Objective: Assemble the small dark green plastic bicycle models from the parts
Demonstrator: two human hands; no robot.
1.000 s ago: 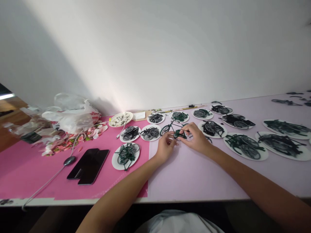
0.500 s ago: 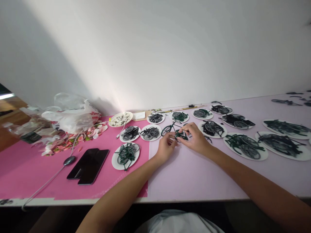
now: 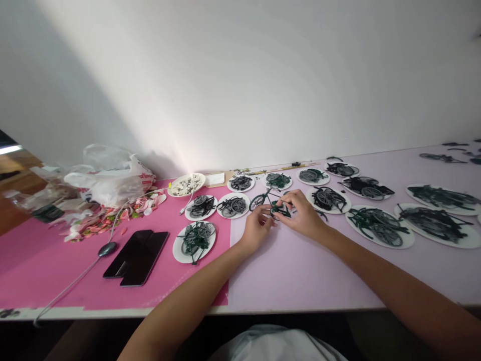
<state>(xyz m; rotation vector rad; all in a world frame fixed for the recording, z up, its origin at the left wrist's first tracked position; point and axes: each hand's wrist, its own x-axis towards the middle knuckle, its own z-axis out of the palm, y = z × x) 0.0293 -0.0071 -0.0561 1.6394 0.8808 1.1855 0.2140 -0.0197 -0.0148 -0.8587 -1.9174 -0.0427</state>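
Note:
Both my hands hold a small dark green model bicycle (image 3: 259, 199) just above the lilac part of the table. Its front wheel with thin spokes points left, and the handlebar sticks up behind my fingers. My left hand (image 3: 257, 229) grips the low middle of the frame from the left, fingers closed. From the right, my right hand (image 3: 302, 216) pinches the rear part between thumb and fingers. My fingers partly hide the rear of the bicycle. A few loose dark curved parts (image 3: 322, 215) lie beside my right hand.
White plates of bicycle parts stand around, such as a near-left plate (image 3: 180, 254) and a right plate (image 3: 408, 240). Two black phones (image 3: 145, 260) and a cable (image 3: 67, 287) lie on the pink side. A plastic bag (image 3: 108, 180) and petals (image 3: 97, 223) sit further left.

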